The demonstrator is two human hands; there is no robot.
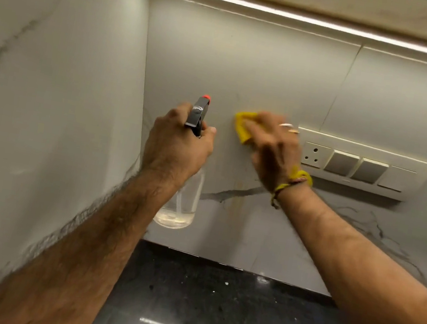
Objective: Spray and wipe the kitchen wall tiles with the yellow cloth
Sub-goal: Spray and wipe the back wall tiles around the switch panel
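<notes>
Room: kitchen corner under a cabinet with a light strip; grey marbled tiles (251, 68) on the back wall and the left wall, dark counter (210, 304) below.
Head view, cloth: the yellow cloth (242, 127) lies flat on the back tile, under the right hand (272, 146), just left of the switch plate (363, 165).
Right hand: fingers look straight and press the cloth to the wall; they are blurred.
Left hand: the left hand (179, 141) grips the neck of the bottle (181, 202), fingers curled round it, thumb beside the trigger; nozzle points at the tile left of the cloth.
Key relation: the bare tile lies left of the cloth and above it; the plate blocks the right side.
Judgement: wiping is in progress; the next stroke probably goes left or up, away from the socket.
</notes>
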